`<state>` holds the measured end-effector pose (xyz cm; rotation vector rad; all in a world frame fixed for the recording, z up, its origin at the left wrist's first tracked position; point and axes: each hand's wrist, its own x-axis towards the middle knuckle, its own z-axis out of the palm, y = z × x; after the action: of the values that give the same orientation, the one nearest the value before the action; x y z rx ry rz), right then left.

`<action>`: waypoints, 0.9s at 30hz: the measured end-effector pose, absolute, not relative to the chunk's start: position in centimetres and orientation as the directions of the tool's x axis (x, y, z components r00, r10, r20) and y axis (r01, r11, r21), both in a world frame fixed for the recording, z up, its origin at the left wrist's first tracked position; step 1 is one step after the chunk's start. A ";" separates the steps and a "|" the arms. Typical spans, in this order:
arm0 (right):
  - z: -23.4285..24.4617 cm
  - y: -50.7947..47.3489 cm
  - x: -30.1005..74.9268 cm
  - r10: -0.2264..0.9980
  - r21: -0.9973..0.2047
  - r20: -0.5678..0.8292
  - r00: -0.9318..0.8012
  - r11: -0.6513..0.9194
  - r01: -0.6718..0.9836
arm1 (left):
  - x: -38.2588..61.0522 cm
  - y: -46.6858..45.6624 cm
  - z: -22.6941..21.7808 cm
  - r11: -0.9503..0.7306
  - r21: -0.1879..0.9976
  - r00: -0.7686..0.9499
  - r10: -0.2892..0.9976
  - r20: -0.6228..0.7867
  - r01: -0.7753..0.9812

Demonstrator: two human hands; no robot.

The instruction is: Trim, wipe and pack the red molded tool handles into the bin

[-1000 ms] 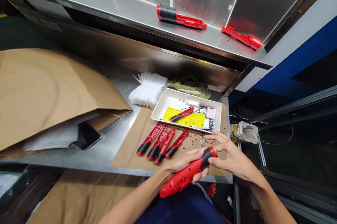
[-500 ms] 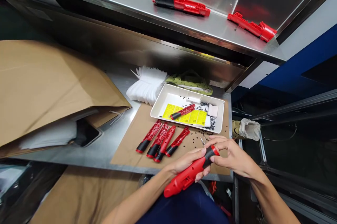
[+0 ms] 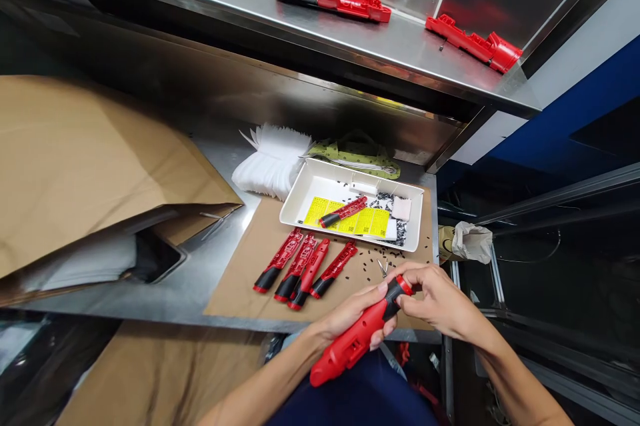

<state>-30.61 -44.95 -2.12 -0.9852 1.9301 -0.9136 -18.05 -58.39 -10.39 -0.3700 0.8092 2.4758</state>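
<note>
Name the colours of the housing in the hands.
Red housing, black end section; head view shows it.

Red housing (image 3: 345, 346) partly behind fingers (image 3: 385, 327), black bits (image 3: 373, 258) too small to tell

1. The left hand (image 3: 350, 313) sits low and centred, palm turned inward, curled closed.
2. The right hand (image 3: 435, 299) is close beside it, arched over, curled into a pinch, wrist slightly bent.
3. The bare left forearm (image 3: 260, 379) rises from the lower left; the bare right forearm (image 3: 520, 373) angles in from the lower right.
</note>
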 end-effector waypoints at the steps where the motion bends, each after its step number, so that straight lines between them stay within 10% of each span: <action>1: -2.0 -45.0 -30.5 -0.858 -0.835 -0.309 -0.409 0.451 -0.316 | -18.0 -58.4 -10.4 -0.694 0.475 -0.835 0.374 -0.405 -0.541; 27: -3.2 -43.4 -28.0 -0.826 -0.899 -0.364 -0.431 0.433 -0.070 | -17.4 -60.1 -10.8 -0.621 0.501 -0.797 0.466 -0.384 -0.603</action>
<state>-27.95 -43.38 -3.22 -0.7678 1.8074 -1.0812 -17.42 -60.12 -10.83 -0.2887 0.8406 2.3731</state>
